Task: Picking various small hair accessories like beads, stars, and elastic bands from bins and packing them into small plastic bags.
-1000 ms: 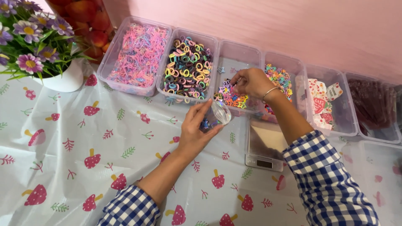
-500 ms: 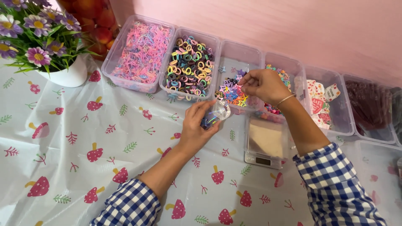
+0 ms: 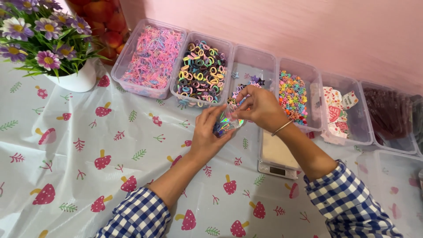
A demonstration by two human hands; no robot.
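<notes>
We cupped the small shiny clear plastic bag (image 3: 225, 124) in our left hand (image 3: 210, 136), mouth up, while our right hand (image 3: 260, 107) pinched small pieces above it, apparently for dropping in.

I see my blue-and-white checked sleeves (image 3: 352, 198); a white tablecloth (image 3: 88, 145) printed with red mushrooms and green sprigs; pink bands in one tub (image 3: 152, 59); multicoloured rings in the next tub (image 3: 202, 70); purple flowers (image 3: 31, 31) in a white pot (image 3: 79, 79).
</notes>
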